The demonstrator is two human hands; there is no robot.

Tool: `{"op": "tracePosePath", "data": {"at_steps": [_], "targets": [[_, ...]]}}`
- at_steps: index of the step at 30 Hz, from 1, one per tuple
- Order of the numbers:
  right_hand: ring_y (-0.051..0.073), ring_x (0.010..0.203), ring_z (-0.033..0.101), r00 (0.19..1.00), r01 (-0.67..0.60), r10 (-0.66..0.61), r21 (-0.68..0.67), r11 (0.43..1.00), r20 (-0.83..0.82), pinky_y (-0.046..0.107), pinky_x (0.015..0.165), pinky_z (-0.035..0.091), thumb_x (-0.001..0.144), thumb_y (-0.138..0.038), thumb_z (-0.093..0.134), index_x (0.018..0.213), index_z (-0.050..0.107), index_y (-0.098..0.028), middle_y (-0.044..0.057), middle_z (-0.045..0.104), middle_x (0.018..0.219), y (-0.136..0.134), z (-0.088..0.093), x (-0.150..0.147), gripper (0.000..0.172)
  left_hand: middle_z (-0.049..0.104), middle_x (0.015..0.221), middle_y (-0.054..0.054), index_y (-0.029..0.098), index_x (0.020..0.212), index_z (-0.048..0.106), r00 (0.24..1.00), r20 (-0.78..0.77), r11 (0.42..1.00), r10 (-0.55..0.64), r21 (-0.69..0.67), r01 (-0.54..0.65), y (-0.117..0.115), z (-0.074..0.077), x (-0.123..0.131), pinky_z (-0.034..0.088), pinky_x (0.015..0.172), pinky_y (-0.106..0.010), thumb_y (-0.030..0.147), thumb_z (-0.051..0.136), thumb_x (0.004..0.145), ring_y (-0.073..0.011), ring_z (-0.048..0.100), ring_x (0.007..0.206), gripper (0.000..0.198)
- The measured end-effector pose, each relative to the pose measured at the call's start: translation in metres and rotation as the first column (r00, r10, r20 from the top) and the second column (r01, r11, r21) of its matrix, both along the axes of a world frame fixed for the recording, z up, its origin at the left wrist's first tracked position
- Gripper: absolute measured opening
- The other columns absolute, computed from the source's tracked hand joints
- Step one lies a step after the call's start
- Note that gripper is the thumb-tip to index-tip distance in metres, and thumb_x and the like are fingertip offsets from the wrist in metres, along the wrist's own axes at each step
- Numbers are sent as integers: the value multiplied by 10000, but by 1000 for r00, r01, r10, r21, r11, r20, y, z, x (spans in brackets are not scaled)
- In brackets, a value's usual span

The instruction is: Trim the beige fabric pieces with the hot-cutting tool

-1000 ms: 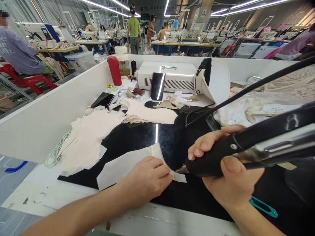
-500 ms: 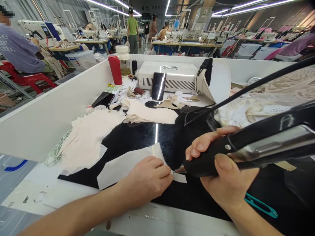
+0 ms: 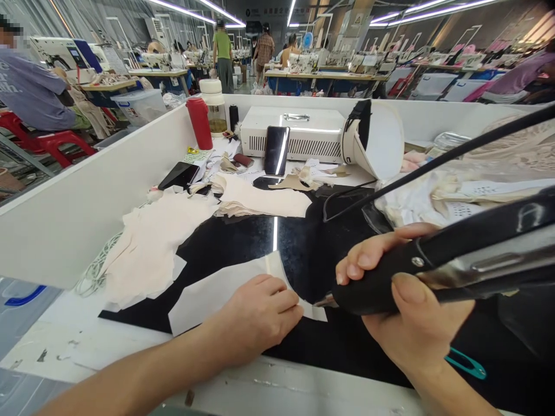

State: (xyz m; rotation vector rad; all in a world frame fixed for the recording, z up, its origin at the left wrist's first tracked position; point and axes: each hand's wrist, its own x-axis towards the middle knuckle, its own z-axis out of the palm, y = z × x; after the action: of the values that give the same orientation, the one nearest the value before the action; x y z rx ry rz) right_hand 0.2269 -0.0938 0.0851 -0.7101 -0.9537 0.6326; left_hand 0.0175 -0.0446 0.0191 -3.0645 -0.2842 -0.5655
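My left hand (image 3: 264, 315) is closed, its bent fingers pressing on the right part of a white fabric piece (image 3: 208, 294) that lies flat on the black work surface. A light tape strip (image 3: 269, 263) crosses the upper corner of this piece, and its narrow end (image 3: 315, 312) sticks out right of my fingers. My right hand (image 3: 411, 300) is wrapped around a thick black corded hand tool (image 3: 472, 242) with a long metal lever. The tool's pointed metal tip (image 3: 326, 300) is at the narrow end; whether it touches the fabric I cannot tell.
Stacked pale fabric pieces (image 3: 150, 248) lie left, with another stack (image 3: 264, 196) behind. A phone (image 3: 276, 151) leans on a white vented box (image 3: 295, 130). The black cable (image 3: 433, 167) arches at right, above bagged white pieces (image 3: 407, 202). A teal thread snipper (image 3: 468, 364) lies near my right wrist.
My right hand and the tool have moved a little right, drawing the tip away from my left fingers along the narrow end. My left hand stays on the fabric.
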Motion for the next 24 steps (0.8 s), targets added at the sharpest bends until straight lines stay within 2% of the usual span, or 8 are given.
{"op": "tracePosePath", "data": {"at_steps": [7, 12, 18, 24], "targets": [[181, 582, 665, 998, -6, 8, 21, 1000, -60, 313, 489, 615, 856, -438, 1042, 1147, 782, -316, -45, 723, 768, -1, 0, -5, 408, 766, 1028, -49, 162, 1129, 747, 999, 24, 999, -21, -23, 21, 4, 2, 1, 595, 897, -360, 78, 555, 1211, -211, 706, 972, 225], [185, 614, 694, 997, -69, 70, 35, 997, -17, 317, 518, 619, 909, -416, 1002, 1192, 768, -289, -31, 741, 805, -4, -3, -6, 389, 755, 1000, -48, 153, 1161, 756, 999, 23, 999, -24, -21, 25, 5, 1, 3, 590, 873, -372, 97, 601, 1205, -220, 707, 962, 170], [191, 621, 719, 998, -55, 55, 20, 998, 11, 309, 507, 615, 933, -392, 992, 1183, 770, -298, -30, 749, 801, -3, -2, -7, 348, 748, 999, -54, 144, 1179, 760, 1000, 7, 1000, -22, -22, 22, 5, 3, 3, 582, 884, -366, 107, 604, 1209, -223, 714, 973, 163], [175, 592, 671, 998, -27, 28, 19, 999, -55, 304, 492, 617, 860, -421, 1041, 1154, 803, -293, -37, 739, 766, -8, 0, 0, 399, 758, 1029, -47, 155, 1125, 748, 999, 18, 999, -30, -23, 30, 5, 4, 3, 589, 886, -365, 70, 569, 1203, -212, 693, 952, 213]]}}
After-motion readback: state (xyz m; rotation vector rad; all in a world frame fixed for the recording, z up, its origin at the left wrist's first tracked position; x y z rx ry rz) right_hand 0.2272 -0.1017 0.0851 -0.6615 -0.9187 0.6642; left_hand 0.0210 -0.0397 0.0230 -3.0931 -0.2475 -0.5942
